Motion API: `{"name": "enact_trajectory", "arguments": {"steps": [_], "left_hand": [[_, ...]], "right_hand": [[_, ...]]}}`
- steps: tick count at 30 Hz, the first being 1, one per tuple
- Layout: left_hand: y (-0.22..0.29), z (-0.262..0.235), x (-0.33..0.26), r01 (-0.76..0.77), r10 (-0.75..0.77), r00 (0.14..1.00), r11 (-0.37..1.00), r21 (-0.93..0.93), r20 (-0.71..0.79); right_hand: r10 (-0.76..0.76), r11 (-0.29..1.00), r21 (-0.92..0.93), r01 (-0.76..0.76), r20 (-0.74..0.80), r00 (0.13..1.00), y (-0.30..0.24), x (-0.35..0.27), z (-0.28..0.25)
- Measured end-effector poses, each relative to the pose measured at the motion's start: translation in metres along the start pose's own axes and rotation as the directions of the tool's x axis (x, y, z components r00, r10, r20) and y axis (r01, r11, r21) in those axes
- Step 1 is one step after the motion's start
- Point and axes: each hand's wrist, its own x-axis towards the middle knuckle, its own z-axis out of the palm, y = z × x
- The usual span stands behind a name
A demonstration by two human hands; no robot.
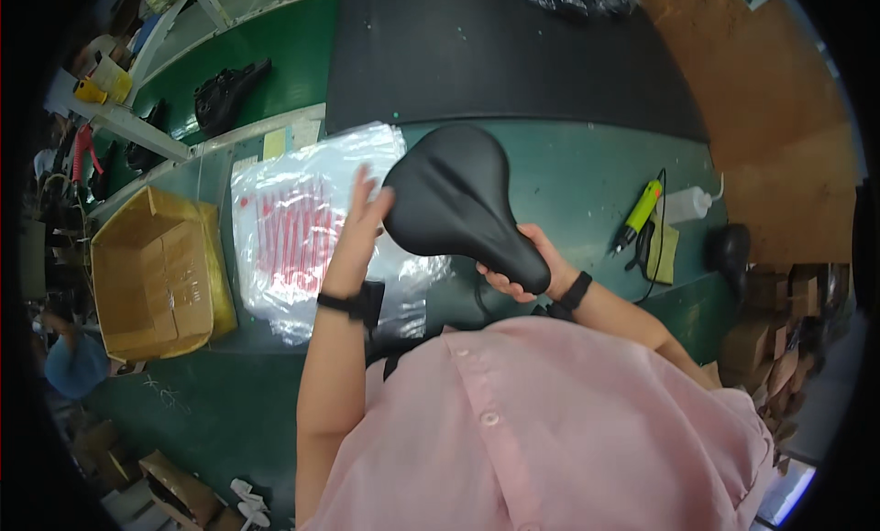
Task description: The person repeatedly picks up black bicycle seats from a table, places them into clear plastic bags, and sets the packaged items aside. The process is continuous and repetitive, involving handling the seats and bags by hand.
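Note:
A black bicycle saddle (458, 197) is held up over the green table (573, 160), its padded top showing and its nose pointing toward my lower right. My right hand (555, 263) grips the narrow nose, with the thumb on one side and the fingers curled around the other. My left hand (357, 227) is at the saddle's wide rear edge, fingers stretched and a little blurred; whether it touches the edge I cannot tell. Beneath my left hand lies a pile of clear plastic bags (266, 178) with red print. The saddle's underside is hidden.
A cardboard box (222, 288) stands at the left. On the right lie a green-and-black corded tool (642, 212), a white squeeze bottle (686, 204), a yellow cloth (664, 256) and another black saddle (727, 251). A black mat (513, 59) covers the far side. More dark saddles (225, 98) sit far left.

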Motion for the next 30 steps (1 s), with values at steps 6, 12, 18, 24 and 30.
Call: {"name": "enact_trajectory", "arguments": {"steps": [6, 12, 18, 24, 30], "left_hand": [[-0.092, 0.017, -0.001, 0.076, -0.094, 0.993, 0.971, 0.225, 0.068], [-0.091, 0.012, -0.017, 0.116, -0.153, 0.985, 0.927, 0.357, 0.075], [-0.078, 0.02, 0.012, 0.133, -0.152, 0.97, 0.985, 0.109, 0.189], [-0.091, 0.021, 0.012, 0.14, -0.149, 0.985, 0.985, 0.099, 0.09], [-0.094, 0.023, 0.014, 0.121, -0.128, 0.99, 0.987, 0.103, 0.064]], "right_hand": [[-0.218, 0.814, -0.574, -0.089, -0.443, 0.869, -0.001, -0.043, -0.04], [-0.614, 0.005, -0.875, -0.484, -0.385, 0.689, -0.011, -0.047, -0.007], [-0.587, -0.07, -0.737, -0.672, -0.515, 0.625, -0.014, -0.009, 0.014], [-0.68, -0.058, -0.709, -0.703, -0.488, 0.548, -0.004, 0.008, 0.008], [-0.758, -0.095, -0.615, -0.783, -0.465, 0.457, 0.001, 0.028, 0.013]]}}
